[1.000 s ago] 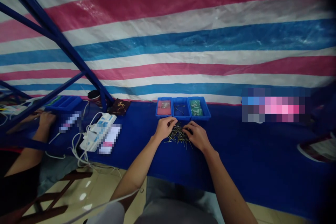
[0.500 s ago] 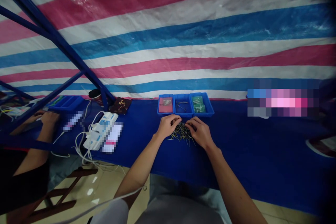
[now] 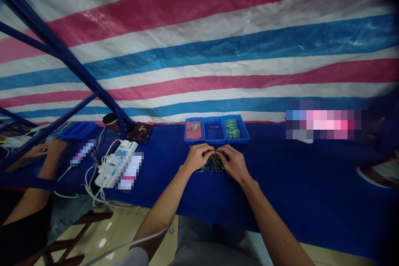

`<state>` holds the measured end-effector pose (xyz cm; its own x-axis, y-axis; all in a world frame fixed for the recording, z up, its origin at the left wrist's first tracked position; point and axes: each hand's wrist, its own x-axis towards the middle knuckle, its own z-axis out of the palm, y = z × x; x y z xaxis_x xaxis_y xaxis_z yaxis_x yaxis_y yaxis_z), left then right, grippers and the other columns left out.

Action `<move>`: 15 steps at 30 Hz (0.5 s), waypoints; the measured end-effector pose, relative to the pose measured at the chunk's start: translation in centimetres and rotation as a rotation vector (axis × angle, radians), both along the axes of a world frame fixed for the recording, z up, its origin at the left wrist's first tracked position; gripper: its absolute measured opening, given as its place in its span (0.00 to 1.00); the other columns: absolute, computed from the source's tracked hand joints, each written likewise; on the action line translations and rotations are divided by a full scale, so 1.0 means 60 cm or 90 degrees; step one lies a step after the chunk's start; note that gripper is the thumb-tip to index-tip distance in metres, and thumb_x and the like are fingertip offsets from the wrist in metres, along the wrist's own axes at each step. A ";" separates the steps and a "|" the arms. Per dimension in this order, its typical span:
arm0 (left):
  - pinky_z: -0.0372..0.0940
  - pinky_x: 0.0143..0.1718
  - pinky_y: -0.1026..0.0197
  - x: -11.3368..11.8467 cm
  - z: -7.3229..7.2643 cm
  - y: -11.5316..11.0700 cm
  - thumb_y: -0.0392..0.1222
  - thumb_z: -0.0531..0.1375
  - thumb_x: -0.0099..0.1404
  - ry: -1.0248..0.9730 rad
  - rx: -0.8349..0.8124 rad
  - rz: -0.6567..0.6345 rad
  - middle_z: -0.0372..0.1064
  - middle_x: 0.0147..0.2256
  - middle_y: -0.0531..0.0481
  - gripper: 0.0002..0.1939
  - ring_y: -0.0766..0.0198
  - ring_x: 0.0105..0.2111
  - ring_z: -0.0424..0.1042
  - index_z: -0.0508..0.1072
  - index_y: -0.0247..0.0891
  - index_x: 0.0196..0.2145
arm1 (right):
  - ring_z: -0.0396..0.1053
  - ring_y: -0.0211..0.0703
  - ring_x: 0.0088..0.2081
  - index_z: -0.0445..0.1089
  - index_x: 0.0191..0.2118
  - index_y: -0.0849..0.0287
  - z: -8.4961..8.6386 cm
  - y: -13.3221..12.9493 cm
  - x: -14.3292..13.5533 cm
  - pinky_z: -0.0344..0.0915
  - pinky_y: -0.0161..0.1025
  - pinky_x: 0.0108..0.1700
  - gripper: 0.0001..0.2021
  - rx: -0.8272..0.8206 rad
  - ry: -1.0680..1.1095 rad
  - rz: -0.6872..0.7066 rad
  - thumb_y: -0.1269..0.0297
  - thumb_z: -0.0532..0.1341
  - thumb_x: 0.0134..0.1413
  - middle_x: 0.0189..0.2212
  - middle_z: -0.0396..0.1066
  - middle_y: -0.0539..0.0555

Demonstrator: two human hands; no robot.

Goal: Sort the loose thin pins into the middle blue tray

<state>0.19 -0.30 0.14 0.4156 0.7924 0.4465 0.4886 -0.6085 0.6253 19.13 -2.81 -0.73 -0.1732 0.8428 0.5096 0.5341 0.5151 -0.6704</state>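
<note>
Left hand (image 3: 199, 156): fingers curled, pinching unclear
Right hand (image 3: 234, 161): likewise unclear
Thin rods (image 3: 217, 167): heaped at fingertips, likely for reach

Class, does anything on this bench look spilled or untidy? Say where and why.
Loose thin pieces lie heaped at every angle on the blue tabletop, by the left hand and right hand, outside the blue bins, looking spilled. White cables tangle untidily beside the power strip and seem to droop over the edge.
</note>
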 end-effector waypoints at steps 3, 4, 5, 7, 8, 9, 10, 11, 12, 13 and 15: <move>0.66 0.39 0.63 0.001 0.000 0.001 0.42 0.57 0.71 -0.027 0.003 -0.004 0.76 0.34 0.46 0.11 0.63 0.34 0.74 0.79 0.36 0.37 | 0.74 0.43 0.36 0.75 0.42 0.53 -0.003 0.001 -0.002 0.68 0.38 0.40 0.09 0.010 -0.002 0.004 0.62 0.57 0.65 0.38 0.75 0.53; 0.67 0.39 0.63 0.001 0.000 0.001 0.41 0.57 0.71 -0.034 0.004 -0.004 0.76 0.35 0.46 0.11 0.63 0.34 0.74 0.79 0.36 0.37 | 0.75 0.43 0.36 0.75 0.43 0.53 -0.003 0.001 -0.003 0.69 0.38 0.40 0.09 0.012 -0.005 0.006 0.62 0.57 0.65 0.39 0.76 0.53; 0.67 0.39 0.63 0.001 0.000 0.000 0.41 0.57 0.71 -0.040 0.005 -0.004 0.76 0.35 0.45 0.11 0.63 0.35 0.74 0.79 0.36 0.37 | 0.75 0.44 0.37 0.75 0.44 0.52 -0.003 0.001 -0.004 0.69 0.38 0.40 0.09 0.013 -0.007 0.010 0.62 0.57 0.66 0.39 0.76 0.53; 0.67 0.39 0.62 0.001 0.000 0.000 0.41 0.57 0.71 -0.042 0.007 -0.006 0.76 0.35 0.45 0.11 0.62 0.34 0.74 0.79 0.36 0.37 | 0.75 0.43 0.38 0.75 0.45 0.52 -0.004 0.002 -0.004 0.69 0.38 0.41 0.10 0.015 -0.008 0.019 0.62 0.56 0.67 0.40 0.76 0.53; 0.67 0.40 0.62 0.001 0.001 0.000 0.41 0.58 0.71 -0.038 0.006 -0.009 0.76 0.35 0.45 0.11 0.62 0.35 0.74 0.79 0.36 0.37 | 0.75 0.43 0.38 0.75 0.46 0.51 -0.004 0.002 -0.004 0.69 0.39 0.42 0.11 0.017 -0.008 0.021 0.63 0.55 0.67 0.40 0.76 0.53; 0.67 0.40 0.62 0.001 0.001 -0.001 0.40 0.57 0.71 -0.032 0.004 -0.013 0.76 0.36 0.45 0.11 0.62 0.35 0.74 0.79 0.36 0.37 | 0.75 0.43 0.39 0.75 0.46 0.51 -0.003 0.002 -0.004 0.69 0.39 0.43 0.11 0.018 -0.009 0.021 0.63 0.55 0.68 0.40 0.76 0.53; 0.68 0.40 0.62 0.001 0.002 -0.001 0.40 0.57 0.71 -0.031 0.005 -0.013 0.76 0.36 0.45 0.11 0.62 0.35 0.74 0.79 0.36 0.37 | 0.75 0.43 0.39 0.75 0.46 0.51 -0.003 0.002 -0.004 0.69 0.39 0.43 0.12 0.020 -0.011 0.019 0.63 0.54 0.68 0.40 0.76 0.53; 0.68 0.40 0.62 0.002 0.002 -0.001 0.41 0.57 0.71 -0.030 0.006 -0.012 0.76 0.36 0.45 0.11 0.62 0.35 0.74 0.79 0.36 0.37 | 0.75 0.43 0.39 0.75 0.45 0.51 -0.003 0.002 -0.003 0.69 0.39 0.43 0.12 0.022 -0.015 0.015 0.63 0.54 0.68 0.40 0.76 0.53; 0.68 0.41 0.62 0.002 0.002 -0.001 0.41 0.57 0.71 -0.031 0.007 -0.011 0.76 0.36 0.45 0.11 0.62 0.36 0.74 0.80 0.36 0.37 | 0.75 0.43 0.38 0.75 0.45 0.51 -0.003 0.002 -0.003 0.68 0.39 0.43 0.11 0.020 -0.020 0.010 0.63 0.54 0.68 0.40 0.76 0.53; 0.68 0.41 0.62 0.002 0.003 -0.001 0.41 0.57 0.71 -0.032 0.009 -0.009 0.76 0.36 0.45 0.12 0.62 0.36 0.74 0.80 0.36 0.37 | 0.74 0.43 0.38 0.75 0.44 0.52 -0.003 0.001 -0.002 0.68 0.39 0.43 0.11 0.018 -0.026 0.005 0.63 0.54 0.68 0.39 0.76 0.53; 0.68 0.42 0.61 0.002 0.003 -0.001 0.41 0.57 0.71 -0.029 0.013 -0.006 0.76 0.37 0.45 0.12 0.62 0.36 0.75 0.80 0.36 0.38 | 0.74 0.43 0.37 0.75 0.43 0.52 -0.003 0.001 -0.002 0.67 0.39 0.42 0.11 0.006 -0.040 -0.004 0.62 0.54 0.68 0.38 0.75 0.52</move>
